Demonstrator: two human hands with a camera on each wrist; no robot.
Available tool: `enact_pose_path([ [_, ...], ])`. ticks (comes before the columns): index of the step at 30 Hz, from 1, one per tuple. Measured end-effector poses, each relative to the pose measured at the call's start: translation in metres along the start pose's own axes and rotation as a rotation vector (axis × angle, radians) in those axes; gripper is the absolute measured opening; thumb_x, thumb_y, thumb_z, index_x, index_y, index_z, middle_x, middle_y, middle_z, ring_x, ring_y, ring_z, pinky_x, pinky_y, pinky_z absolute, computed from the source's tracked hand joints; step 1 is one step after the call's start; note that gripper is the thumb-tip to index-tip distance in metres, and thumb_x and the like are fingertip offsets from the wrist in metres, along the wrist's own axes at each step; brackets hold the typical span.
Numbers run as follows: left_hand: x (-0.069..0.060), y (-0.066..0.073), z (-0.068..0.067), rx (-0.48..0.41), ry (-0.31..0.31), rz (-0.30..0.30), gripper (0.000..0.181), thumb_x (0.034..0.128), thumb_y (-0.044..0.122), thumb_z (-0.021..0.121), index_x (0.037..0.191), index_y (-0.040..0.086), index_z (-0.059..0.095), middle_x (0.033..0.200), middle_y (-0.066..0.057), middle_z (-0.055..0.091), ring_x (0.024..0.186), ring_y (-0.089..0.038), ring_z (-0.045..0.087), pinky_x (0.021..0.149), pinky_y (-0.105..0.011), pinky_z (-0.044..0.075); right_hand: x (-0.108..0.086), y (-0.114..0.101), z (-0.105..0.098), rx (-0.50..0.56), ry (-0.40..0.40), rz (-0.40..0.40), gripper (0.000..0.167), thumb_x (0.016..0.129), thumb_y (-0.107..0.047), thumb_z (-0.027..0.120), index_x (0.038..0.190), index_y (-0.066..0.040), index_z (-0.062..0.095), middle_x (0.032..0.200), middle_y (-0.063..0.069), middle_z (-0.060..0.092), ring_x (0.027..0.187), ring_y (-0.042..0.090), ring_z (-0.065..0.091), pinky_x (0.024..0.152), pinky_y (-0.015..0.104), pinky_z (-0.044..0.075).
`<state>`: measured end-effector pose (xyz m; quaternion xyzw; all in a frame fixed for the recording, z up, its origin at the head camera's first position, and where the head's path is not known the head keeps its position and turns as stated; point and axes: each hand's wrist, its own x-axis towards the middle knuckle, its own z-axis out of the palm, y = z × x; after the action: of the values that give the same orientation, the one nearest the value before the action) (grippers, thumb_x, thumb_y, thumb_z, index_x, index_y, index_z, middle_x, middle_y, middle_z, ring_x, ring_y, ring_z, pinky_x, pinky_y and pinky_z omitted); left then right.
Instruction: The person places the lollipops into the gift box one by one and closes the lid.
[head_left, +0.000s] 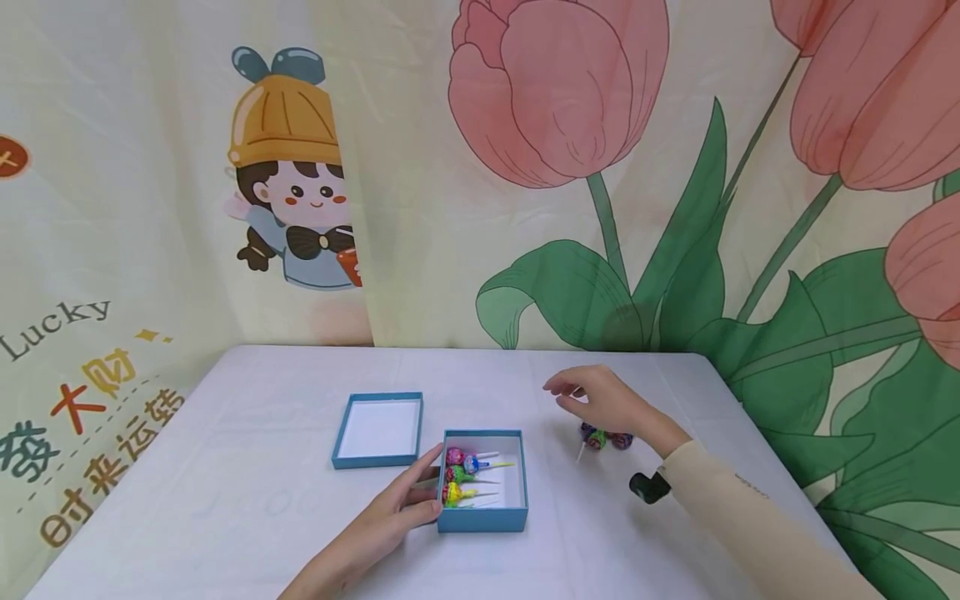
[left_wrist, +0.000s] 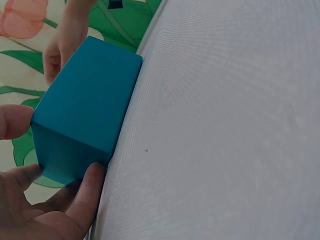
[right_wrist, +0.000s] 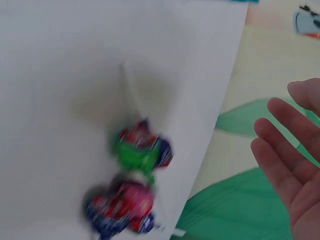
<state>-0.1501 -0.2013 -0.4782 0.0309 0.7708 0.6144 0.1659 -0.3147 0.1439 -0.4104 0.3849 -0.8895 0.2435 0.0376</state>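
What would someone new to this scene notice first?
Probably the huge pink tulips on the backdrop behind the table. Then the blue box of bright lollipops, held at its left side by the left hand. Right of the box, loose lollipops lie near the raised right hand.

Loose lollipops [right_wrist: 135, 157] are pretty smeared in the right wrist view, and the right hand [right_wrist: 300, 192] gets chopped off by the edge there. Box [left_wrist: 85, 95] insides are hidden from the left wrist cam, and the sleeve lettering [head_left: 752, 487] is too tiny to read.
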Motion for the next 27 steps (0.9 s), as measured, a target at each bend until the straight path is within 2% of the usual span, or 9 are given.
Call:
enact_pose_path([
  [9,0.002,-0.001,0.000,0.004,0.009,-0.015,0.076,0.1055,0.031,0.066,0.170,0.029,0.026,0.167,-0.024,0.033,0.140,-0.037,0.049,0.111,-0.067,0.044,-0.018,0.050,-0.004,0.023,-0.060,0.123,0.027,0.104,-0.010,0.067,0.130,-0.006,0.073,0.120,0.011,0.077,0.109,0.022,0.071,0.101,0.051,0.057],
  [12,0.002,-0.001,0.000,0.000,0.010,-0.021,0.076,0.1057,0.031,0.066,0.171,0.030,0.026,0.168,-0.024,0.033,0.140,-0.037,0.048,0.111,-0.066,0.044,-0.023,0.062,-0.003,0.008,-0.064,0.146,0.026,0.105,-0.011,0.067,0.130,-0.006,0.073,0.117,0.009,0.077,0.108,0.023,0.071,0.100,0.052,0.058],
  [20,0.003,-0.001,0.001,0.001,0.010,-0.019,0.077,0.1056,0.031,0.066,0.171,0.029,0.025,0.167,-0.024,0.033,0.139,-0.036,0.049,0.111,-0.064,0.046,-0.036,0.079,-0.005,-0.039,-0.075,0.190,0.025,0.105,-0.014,0.066,0.127,-0.007,0.075,0.108,0.000,0.077,0.102,0.020,0.068,0.097,0.050,0.059],
  [27,0.003,0.000,0.001,0.004,0.014,-0.019,0.077,0.1055,0.031,0.066,0.171,0.029,0.026,0.167,-0.024,0.033,0.139,-0.037,0.049,0.111,-0.065,0.045,-0.048,0.088,-0.011,-0.026,-0.094,0.211,0.025,0.105,-0.014,0.065,0.127,-0.006,0.074,0.105,-0.003,0.075,0.097,0.015,0.066,0.090,0.045,0.059],
])
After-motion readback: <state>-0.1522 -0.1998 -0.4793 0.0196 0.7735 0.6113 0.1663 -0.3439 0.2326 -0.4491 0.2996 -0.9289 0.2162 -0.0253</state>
